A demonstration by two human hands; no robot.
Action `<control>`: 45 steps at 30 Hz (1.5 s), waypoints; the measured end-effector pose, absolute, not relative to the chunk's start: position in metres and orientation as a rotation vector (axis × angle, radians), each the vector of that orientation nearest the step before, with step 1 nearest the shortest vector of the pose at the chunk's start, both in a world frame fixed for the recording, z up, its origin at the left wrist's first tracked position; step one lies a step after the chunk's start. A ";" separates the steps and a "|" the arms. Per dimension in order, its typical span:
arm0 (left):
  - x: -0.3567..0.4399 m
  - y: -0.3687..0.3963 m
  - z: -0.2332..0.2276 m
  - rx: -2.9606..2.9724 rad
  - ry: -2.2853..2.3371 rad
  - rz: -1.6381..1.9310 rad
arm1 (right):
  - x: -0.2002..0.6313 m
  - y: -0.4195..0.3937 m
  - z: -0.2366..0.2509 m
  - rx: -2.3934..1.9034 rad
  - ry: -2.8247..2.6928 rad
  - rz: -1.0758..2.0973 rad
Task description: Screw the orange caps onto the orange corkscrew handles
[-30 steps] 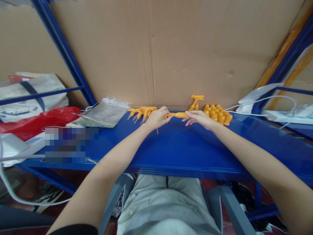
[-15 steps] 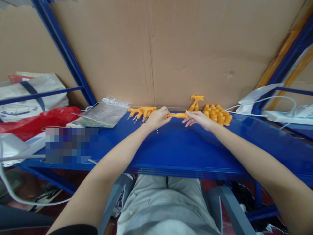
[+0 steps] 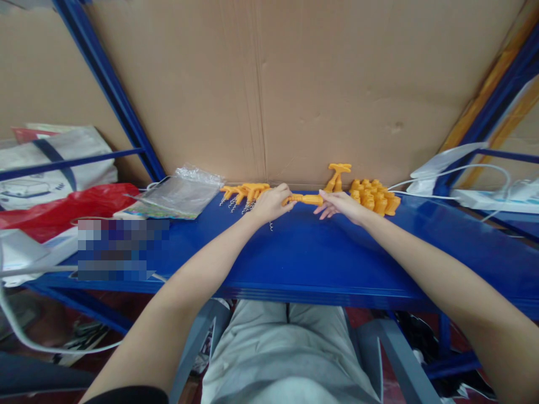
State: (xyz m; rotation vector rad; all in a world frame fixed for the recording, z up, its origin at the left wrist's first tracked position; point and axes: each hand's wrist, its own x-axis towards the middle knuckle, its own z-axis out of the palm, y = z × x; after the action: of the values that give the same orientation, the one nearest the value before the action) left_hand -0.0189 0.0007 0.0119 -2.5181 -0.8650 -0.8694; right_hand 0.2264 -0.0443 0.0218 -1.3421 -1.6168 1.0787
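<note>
A yellow-orange corkscrew (image 3: 307,199) lies level between my hands, just above the blue tabletop. Its left end is gripped by my left hand (image 3: 274,203), whose fingers hide that part. At the other end, the thumb and forefinger of my right hand (image 3: 339,205) close on the ribbed sleeve, while the other fingers are spread. Beside my left hand is a group of corkscrews (image 3: 248,193) with bare metal spirals. Behind my right hand stands a corkscrew (image 3: 337,177) upright, next to a cluster of yellow-orange sleeves (image 3: 374,196).
A clear plastic bag (image 3: 185,193) lies at the left of the blue table (image 3: 295,258), near a red bag (image 3: 84,205) and a white cloth bag (image 3: 88,157). Cardboard (image 3: 261,84) walls off the back. A white cable (image 3: 475,166) runs along the right.
</note>
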 end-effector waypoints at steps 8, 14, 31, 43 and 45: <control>-0.016 0.000 0.010 -2.537 -0.890 -0.796 | 0.227 -0.033 0.011 -1.297 -1.892 0.418; -0.012 -0.005 0.012 -2.540 -0.843 -0.732 | 0.210 -0.039 0.014 -1.167 -2.261 -0.059; -0.011 -0.008 0.016 -2.549 -0.845 -0.720 | 0.200 -0.045 0.034 -1.378 -2.390 -0.381; -0.011 -0.008 0.016 -2.555 -0.852 -0.706 | 0.197 -0.041 0.042 -1.418 -2.423 -0.386; -0.011 -0.008 0.016 -2.560 -0.866 -0.703 | 0.196 -0.041 0.044 -1.440 -2.428 -0.362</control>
State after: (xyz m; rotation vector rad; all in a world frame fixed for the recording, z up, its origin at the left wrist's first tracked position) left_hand -0.0108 -0.0081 0.0161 -2.5604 -0.8657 -0.7033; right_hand 0.1963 -0.0406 0.0436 -1.4402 -2.4283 -0.3621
